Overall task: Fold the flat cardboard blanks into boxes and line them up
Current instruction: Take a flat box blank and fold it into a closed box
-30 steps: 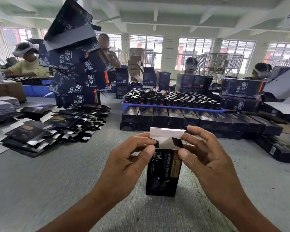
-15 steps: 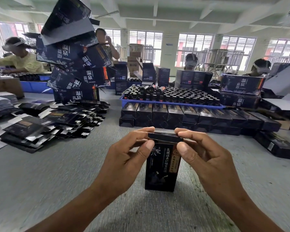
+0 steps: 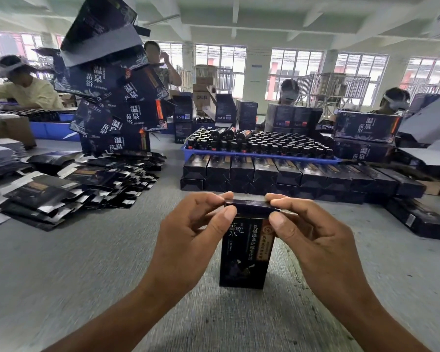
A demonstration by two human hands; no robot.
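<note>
A small black box with gold and white print stands upright on the grey table in front of me. My left hand pinches the left end of its top flap with thumb and fingers. My right hand pinches the right end the same way. The flap lies flat over the top. A heap of flat black blanks lies at the left. A row of folded boxes lies lined up behind, in two layers.
A blue tray of dark bottles sits behind the row. A tall leaning stack of large printed cartons rises at the left. More cartons stand at the right. Several people work at the far side.
The white-backed top flap stood up a second ago; both hands have folded it down and it now lies shut on the box. The box has stayed in place.
</note>
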